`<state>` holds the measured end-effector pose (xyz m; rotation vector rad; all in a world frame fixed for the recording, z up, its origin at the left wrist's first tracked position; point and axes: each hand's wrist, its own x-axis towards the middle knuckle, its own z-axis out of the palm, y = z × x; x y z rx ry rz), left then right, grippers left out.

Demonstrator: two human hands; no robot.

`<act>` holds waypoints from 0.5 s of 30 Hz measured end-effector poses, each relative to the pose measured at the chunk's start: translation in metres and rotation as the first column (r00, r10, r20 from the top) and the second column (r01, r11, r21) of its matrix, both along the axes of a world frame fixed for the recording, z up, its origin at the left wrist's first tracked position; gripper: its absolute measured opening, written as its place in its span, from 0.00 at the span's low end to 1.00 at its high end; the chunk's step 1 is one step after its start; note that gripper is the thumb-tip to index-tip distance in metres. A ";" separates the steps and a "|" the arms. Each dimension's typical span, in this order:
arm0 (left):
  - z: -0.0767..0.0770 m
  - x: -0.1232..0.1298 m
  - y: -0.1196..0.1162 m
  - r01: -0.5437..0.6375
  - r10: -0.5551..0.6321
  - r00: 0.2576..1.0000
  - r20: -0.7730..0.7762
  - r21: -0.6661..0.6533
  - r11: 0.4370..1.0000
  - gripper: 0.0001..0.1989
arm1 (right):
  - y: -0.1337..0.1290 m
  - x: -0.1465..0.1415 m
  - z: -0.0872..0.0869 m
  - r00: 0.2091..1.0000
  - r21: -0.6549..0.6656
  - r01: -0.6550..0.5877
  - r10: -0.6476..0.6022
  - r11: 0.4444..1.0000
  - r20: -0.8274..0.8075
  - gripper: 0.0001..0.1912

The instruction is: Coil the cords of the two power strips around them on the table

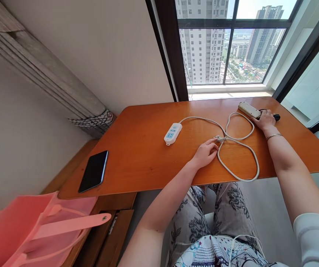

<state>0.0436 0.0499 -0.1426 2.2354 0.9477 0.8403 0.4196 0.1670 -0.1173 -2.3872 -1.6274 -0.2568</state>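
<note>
Head view: nearest, a looped white cable [257, 163] lies on the brown wooden bench [148, 163], its near loop dipping over the front edge. To the left sits a flat black rectangular device [94, 171]. The left hand [206, 152] touches the pale plug [219, 138] at the cable's crossing, fingers bent; whether they pinch it, I cannot tell. Beyond is a white plastic power strip [173, 133]. Farther, the right hand [266, 119] lies against a long cream power strip [248, 109], its grip hidden, beside a black object [276, 117]. Behind stands a dark-framed window [203, 23]
</note>
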 end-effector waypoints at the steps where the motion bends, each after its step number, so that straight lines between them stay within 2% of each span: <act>1: 0.000 0.000 0.000 0.000 0.000 1.000 -0.001 -0.003 1.000 0.07 | 0.002 0.000 0.000 1.000 0.000 0.012 -0.012 1.000 -0.010 0.40; 7: 0.001 0.000 -0.001 0.001 -0.001 1.000 0.002 -0.003 1.000 0.07 | 0.010 0.003 -0.003 0.993 0.013 0.069 -0.067 0.998 -0.098 0.41; 12: 0.001 -0.001 -0.001 -0.001 0.001 1.000 0.001 -0.003 1.000 0.07 | 0.015 0.006 -0.005 0.964 0.082 0.206 -0.188 0.975 -0.189 0.46; 13: 0.000 -0.001 0.000 -0.002 0.002 1.000 0.004 -0.002 1.000 0.07 | 0.017 0.009 -0.006 0.962 0.080 0.213 -0.195 0.974 -0.190 0.46; 15: 0.000 -0.001 0.000 -0.001 0.001 1.000 0.011 0.001 1.000 0.07 | 0.021 0.015 -0.008 0.981 0.092 0.145 -0.131 0.985 -0.141 0.47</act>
